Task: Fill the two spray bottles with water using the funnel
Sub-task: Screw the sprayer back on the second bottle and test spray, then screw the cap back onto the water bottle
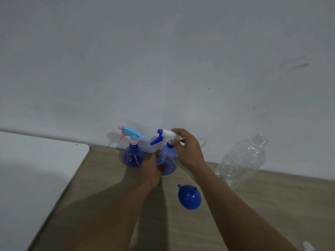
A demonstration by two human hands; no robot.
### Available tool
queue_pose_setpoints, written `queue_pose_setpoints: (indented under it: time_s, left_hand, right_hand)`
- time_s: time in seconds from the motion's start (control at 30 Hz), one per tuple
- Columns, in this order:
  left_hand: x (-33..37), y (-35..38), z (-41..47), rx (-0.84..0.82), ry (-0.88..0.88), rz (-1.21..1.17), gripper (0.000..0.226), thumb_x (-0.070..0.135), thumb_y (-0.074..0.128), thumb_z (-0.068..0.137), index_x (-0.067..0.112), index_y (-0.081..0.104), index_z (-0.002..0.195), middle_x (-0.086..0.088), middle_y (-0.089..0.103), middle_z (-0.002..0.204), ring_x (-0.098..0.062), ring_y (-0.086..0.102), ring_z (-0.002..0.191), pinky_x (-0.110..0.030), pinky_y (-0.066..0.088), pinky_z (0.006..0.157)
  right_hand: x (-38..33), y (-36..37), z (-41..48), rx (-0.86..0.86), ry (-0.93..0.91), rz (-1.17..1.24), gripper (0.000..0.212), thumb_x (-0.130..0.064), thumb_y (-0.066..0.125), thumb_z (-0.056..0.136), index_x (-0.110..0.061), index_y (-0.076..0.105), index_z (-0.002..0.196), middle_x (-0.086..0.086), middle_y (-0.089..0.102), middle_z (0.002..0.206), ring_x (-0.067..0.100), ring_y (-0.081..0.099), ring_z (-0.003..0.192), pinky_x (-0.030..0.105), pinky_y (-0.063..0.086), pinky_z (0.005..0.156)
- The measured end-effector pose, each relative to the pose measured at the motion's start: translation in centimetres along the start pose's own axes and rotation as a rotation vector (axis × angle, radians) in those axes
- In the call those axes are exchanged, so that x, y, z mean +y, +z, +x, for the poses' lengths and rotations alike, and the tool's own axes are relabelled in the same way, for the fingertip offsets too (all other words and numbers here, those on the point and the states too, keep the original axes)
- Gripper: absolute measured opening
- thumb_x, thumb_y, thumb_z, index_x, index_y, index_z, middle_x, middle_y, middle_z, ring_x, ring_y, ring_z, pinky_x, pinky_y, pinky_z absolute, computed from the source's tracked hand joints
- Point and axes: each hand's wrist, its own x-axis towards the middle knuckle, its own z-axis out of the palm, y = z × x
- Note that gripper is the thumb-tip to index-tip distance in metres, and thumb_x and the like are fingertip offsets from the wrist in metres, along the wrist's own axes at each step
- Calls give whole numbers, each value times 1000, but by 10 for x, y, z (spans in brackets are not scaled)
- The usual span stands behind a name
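Observation:
Two blue spray bottles stand near the wall on a wooden table (pixel 101 196). The left bottle (pixel 131 156) has a light-blue and pink trigger head. My left hand (pixel 153 169) grips the body of the right bottle (pixel 167 161). My right hand (pixel 186 147) holds that bottle's white and blue trigger head (pixel 164 135) from the right side. A blue funnel (pixel 189 196) lies on the table in front of the bottles, between my forearms. A large clear plastic water bottle (pixel 241 160) stands to the right by the wall.
A white surface (pixel 36 169) adjoins the table's left edge. A pale wall (pixel 163 69) rises directly behind the bottles. A small pale object (pixel 308 246) shows at the bottom right edge.

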Motion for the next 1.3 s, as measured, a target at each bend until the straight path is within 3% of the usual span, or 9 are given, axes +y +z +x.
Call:
queue_pose_setpoints:
  time_s: [0.13, 0.27, 0.43, 0.5, 0.6, 0.8, 0.97, 1.1, 1.3]
  left_hand:
    - [1, -1, 0, -4, -26, 17, 66, 26, 69, 90, 19, 39, 149, -2, 57, 136, -23, 57, 121, -34, 47, 102]
    - [3, 1, -8, 2, -41, 77, 25, 28, 61, 95, 17, 59, 118, -2, 66, 113, -19, 64, 101, -38, 54, 93]
    - [8, -4, -34, 93, 69, 75, 4, 20, 63, 93, 18, 59, 94, -1, 64, 95, -20, 62, 86, -36, 55, 81]
    - [23, -6, -45, 74, 115, 80, 11, 19, 60, 95, 21, 53, 86, 0, 61, 86, -21, 61, 81, -33, 52, 75]
    - [52, -5, -57, 53, 198, 32, 2, 19, 58, 95, 19, 57, 94, 1, 63, 85, -18, 63, 81, -30, 51, 72]
    - [118, 21, -78, -102, 223, -16, 66, 48, 71, 85, 26, 44, 141, 1, 53, 136, -21, 56, 117, -36, 49, 96]
    - [152, 60, -82, -172, 242, -37, 107, 51, 83, 71, 24, 22, 154, -7, 36, 156, -26, 41, 139, -38, 37, 109]
    - [170, 86, -80, -149, 219, -93, 121, 43, 90, 65, 23, 13, 156, -6, 31, 159, -27, 35, 143, -38, 32, 114]
    - [186, 113, -74, -77, 166, -182, 119, 34, 90, 68, 22, 11, 157, -7, 38, 155, -23, 39, 140, -34, 31, 117]
  right_hand:
    - [-3, -6, -8, -2, 3, -65, 55, -22, 65, 97, -26, 42, 148, -1, 48, 148, 18, 48, 133, 37, 44, 110]
    - [-6, -17, -22, -17, 9, -142, 58, -26, 62, 98, -22, 37, 150, 2, 46, 150, 19, 47, 134, 29, 40, 105]
    - [-9, -38, -59, -76, 12, -273, 52, -24, 58, 99, -19, 40, 148, 5, 50, 146, 21, 50, 131, 24, 37, 99]
    - [-6, -49, -81, -97, 36, -320, 51, -25, 59, 99, -18, 42, 147, 7, 51, 145, 23, 51, 129, 29, 40, 101]
    - [6, -70, -113, -119, 77, -392, 49, -27, 59, 99, -16, 44, 145, 9, 53, 142, 27, 53, 127, 35, 43, 102]
    - [47, -122, -161, -86, 188, -490, 46, -28, 57, 99, -14, 50, 142, 12, 57, 140, 30, 54, 127, 35, 43, 100]
    - [93, -168, -185, -49, 297, -537, 51, -30, 56, 99, -12, 46, 146, 14, 57, 140, 30, 52, 130, 34, 41, 102]
    - [136, -200, -200, -69, 391, -556, 55, -30, 54, 100, -12, 41, 150, 15, 51, 146, 31, 47, 135, 36, 39, 106]
    - [203, -238, -214, -137, 520, -580, 66, -37, 52, 95, -15, 34, 154, 13, 37, 158, 27, 33, 147, 42, 33, 117]
